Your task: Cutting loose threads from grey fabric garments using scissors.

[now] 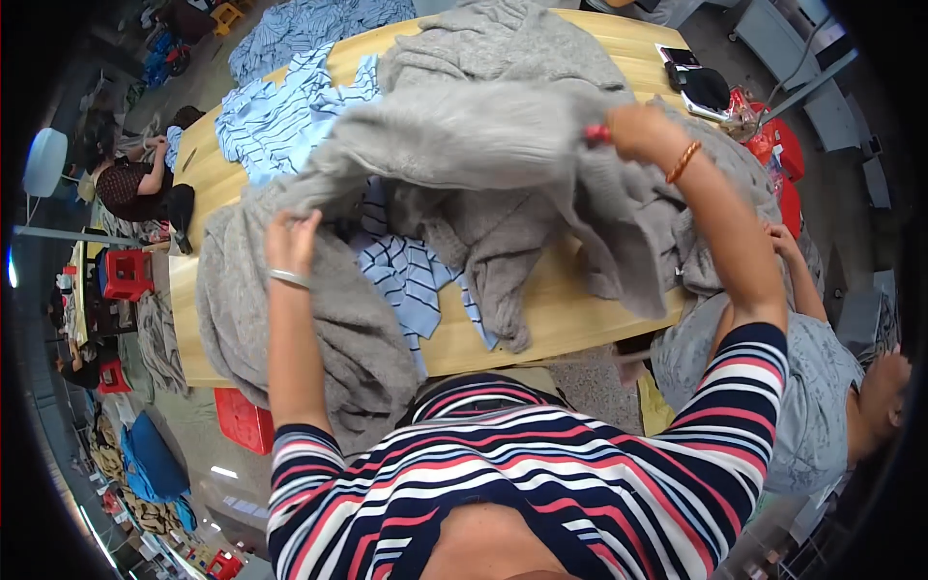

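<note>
**Ana:** Holding it up like that, both hands look shut on the grey knit garment (454, 135), don't they?

**Ben:** Yes. The left hand (290, 242) has its fingers (307, 224) closed over a bunched lower edge, and the right hand (633, 128) is fisted on the cloth higher up, with something small and red (597, 134) pinched against the knit. I can't tell what that red thing is.

**Ana:** Where does the garment sit?

**Ben:** Stretched in the air between the two hands, above the wooden desk (570, 314). Its loose parts hang down and touch the other grey knits (309, 319) heaped there, just beside the blue striped shirts (411, 275).

**Ana:** How would you expect it to handle?

**Ben:** Soft and limp, I'd judge. It sags between the grips and folds on itself, so it has no stiffness at all. Fuzzy, not slippery; the nap should grip skin well. Probably light to middling in weight, though a thick knit drags when it trails over the pile.

**Ana:** Best place to hold?

**Ben:** At an edge or seam, with a gathered fistful rather than a fingertip pinch, since loose knit stretches and may snag. Two holds set well apart, as now, keep it spread.

**Ana:** Anyone else close?

**Ben:** A person in a grey top (822, 406) sits just right of the desk.
</note>
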Available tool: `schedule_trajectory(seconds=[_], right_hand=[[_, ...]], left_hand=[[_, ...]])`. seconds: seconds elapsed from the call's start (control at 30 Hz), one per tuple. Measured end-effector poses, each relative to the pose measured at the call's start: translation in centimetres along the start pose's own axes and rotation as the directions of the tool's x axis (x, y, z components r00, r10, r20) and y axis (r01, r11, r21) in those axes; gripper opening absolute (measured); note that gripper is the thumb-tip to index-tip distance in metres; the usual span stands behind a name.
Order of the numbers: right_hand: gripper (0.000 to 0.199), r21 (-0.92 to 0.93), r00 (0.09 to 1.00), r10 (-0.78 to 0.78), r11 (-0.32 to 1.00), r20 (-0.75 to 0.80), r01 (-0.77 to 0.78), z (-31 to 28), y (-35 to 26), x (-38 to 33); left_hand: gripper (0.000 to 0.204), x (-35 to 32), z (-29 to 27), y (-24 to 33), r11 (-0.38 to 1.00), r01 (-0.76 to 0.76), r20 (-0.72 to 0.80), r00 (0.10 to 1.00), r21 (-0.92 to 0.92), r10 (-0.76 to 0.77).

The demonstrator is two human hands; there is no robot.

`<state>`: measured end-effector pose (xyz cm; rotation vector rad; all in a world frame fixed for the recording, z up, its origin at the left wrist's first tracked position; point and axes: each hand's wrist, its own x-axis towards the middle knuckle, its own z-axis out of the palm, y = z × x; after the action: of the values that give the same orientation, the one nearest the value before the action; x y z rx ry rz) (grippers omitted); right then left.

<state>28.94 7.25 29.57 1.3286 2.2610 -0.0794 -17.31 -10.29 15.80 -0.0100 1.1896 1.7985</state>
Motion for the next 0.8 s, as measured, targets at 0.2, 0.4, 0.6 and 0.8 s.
schedule_trajectory(seconds=[0.2,0.4,0.6,0.8], right_hand=[[0.033,0.375,0.999,0.029,0.926,0.038,-0.042,8.1,0.4,-0.4],[0.024,0.621,0.993,-0.032,0.778,-0.117,0.098,10.9,-1.5,-4.3],[0.036,0.801,0.994,-0.107,0.593,-0.030,0.088,12.4,-2.0,-6.6],[0.063,0.728,0.876,0.203,0.652,-0.437,0.212,14.9,-7.6,-1.5]], left_hand=[[0.106,-5.9,5.8,-10.5,-0.245,-0.860,0.893,0.445,0.449,0.074],[0.097,0.0,10.4,-14.8,-0.693,-0.716,0.958,0.250,0.083,-0.143],[0.040,7.5,20.4,-5.6,-0.050,-0.872,0.861,0.489,0.487,-0.144],[0.028,11.8,27.6,-1.2,-0.677,-0.517,0.816,0.078,0.524,0.572]])
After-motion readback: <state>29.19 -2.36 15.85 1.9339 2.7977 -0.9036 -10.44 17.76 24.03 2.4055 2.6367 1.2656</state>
